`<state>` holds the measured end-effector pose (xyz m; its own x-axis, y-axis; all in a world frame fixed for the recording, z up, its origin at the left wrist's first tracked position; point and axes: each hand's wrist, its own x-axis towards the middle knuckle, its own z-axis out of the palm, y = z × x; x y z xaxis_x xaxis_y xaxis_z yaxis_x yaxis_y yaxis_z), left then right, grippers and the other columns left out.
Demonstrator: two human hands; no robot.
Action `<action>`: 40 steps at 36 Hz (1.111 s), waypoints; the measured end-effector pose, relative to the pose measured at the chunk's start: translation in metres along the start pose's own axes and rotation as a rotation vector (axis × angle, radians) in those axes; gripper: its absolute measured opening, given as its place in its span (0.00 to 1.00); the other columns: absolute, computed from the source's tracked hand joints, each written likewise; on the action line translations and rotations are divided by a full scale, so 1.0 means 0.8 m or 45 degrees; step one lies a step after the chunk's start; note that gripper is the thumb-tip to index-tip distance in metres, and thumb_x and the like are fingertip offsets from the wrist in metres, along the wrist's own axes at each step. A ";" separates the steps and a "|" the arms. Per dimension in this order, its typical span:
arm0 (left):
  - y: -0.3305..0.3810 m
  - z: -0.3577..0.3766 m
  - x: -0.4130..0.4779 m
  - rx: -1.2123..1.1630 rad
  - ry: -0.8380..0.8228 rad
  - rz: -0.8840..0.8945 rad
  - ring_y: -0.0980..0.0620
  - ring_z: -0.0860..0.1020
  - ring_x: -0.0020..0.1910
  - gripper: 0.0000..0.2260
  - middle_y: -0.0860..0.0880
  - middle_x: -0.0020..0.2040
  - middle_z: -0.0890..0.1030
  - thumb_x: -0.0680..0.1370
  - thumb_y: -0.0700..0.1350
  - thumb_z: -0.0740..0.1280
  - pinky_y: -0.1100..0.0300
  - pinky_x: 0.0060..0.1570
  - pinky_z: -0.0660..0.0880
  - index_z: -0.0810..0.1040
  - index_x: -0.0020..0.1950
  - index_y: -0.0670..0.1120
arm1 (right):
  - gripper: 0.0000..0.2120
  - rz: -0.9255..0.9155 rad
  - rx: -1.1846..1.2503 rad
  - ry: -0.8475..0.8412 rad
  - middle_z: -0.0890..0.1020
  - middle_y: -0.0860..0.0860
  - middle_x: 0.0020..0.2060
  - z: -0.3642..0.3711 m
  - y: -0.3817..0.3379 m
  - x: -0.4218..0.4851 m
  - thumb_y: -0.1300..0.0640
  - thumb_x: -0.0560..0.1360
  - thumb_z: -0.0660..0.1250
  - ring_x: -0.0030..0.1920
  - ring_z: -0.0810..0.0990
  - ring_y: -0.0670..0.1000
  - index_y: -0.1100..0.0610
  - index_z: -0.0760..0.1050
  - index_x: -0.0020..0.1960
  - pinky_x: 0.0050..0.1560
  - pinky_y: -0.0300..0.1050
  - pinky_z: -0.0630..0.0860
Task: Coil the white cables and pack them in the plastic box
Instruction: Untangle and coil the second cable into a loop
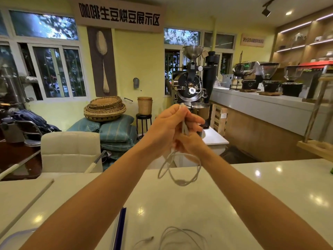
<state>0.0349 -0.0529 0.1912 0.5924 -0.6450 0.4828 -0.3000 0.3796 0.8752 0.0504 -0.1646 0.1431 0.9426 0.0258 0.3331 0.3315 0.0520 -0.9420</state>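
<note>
Hands meet high above the white counter (234,195), both arms stretched forward. The left hand (168,129) is closed around a white cable (180,170), with the cable's upper end sticking out past the fingers at the top. The right hand (191,141) sits just under and behind the left one, touching it, and its fingers are also closed on the same cable. Below the two hands the cable hangs down in several loose loops, which stay in the air over the counter and do not touch it.

A second white cable (180,237) lies on the counter near the bottom edge of the view, below the hanging loops, partly coiled, with one plug end (148,238) stretched out to its left. Left of this second cable stands a dark blue strip (121,226), maybe the edge of a lid; I cannot tell what it is. At the bottom left corner a rounded translucent plastic box (16,235) shows only partly, well apart from the hands. Beyond the counter a cream chair (71,150) stands on the left, and a coffee roaster (191,82) is behind the hands.
</note>
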 end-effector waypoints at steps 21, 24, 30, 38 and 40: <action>-0.052 -0.077 -0.015 1.626 -0.082 0.062 0.56 0.64 0.31 0.16 0.54 0.33 0.63 0.80 0.42 0.52 0.66 0.30 0.62 0.55 0.34 0.55 | 0.23 0.482 -0.310 -0.630 0.78 0.55 0.35 -0.008 -0.029 -0.042 0.71 0.74 0.58 0.29 0.79 0.43 0.48 0.64 0.62 0.34 0.33 0.77; -0.057 -0.078 -0.024 1.579 -0.127 0.065 0.57 0.61 0.30 0.15 0.54 0.33 0.63 0.80 0.43 0.51 0.64 0.31 0.59 0.56 0.34 0.55 | 0.18 0.521 -0.157 -0.615 0.80 0.53 0.31 -0.021 -0.030 -0.040 0.71 0.74 0.58 0.31 0.80 0.46 0.50 0.70 0.55 0.37 0.36 0.78; -0.069 -0.071 -0.036 1.209 -0.149 -0.069 0.55 0.65 0.30 0.14 0.52 0.31 0.67 0.81 0.44 0.50 0.60 0.36 0.63 0.63 0.35 0.52 | 0.13 0.448 0.251 -0.591 0.82 0.52 0.29 -0.028 -0.023 -0.041 0.65 0.67 0.58 0.29 0.80 0.46 0.57 0.80 0.34 0.33 0.38 0.79; -0.070 -0.051 -0.050 0.692 -0.131 -0.142 0.61 0.67 0.27 0.14 0.51 0.30 0.68 0.79 0.46 0.52 0.70 0.30 0.66 0.70 0.36 0.46 | 0.14 0.245 0.989 -0.296 0.85 0.61 0.37 -0.043 -0.038 -0.030 0.64 0.64 0.64 0.37 0.85 0.57 0.69 0.79 0.46 0.37 0.44 0.83; -0.068 -0.047 -0.048 0.639 -0.092 -0.148 0.61 0.66 0.26 0.15 0.50 0.30 0.67 0.80 0.44 0.51 0.70 0.29 0.66 0.68 0.35 0.46 | 0.15 0.150 1.006 -0.173 0.86 0.58 0.33 -0.043 -0.039 -0.031 0.62 0.59 0.65 0.32 0.85 0.53 0.67 0.81 0.42 0.31 0.40 0.81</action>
<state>0.0568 -0.0237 0.1241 0.5952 -0.7148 0.3673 -0.5676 -0.0504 0.8218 0.0182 -0.2011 0.1630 0.9393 0.1934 0.2834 0.0553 0.7299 -0.6813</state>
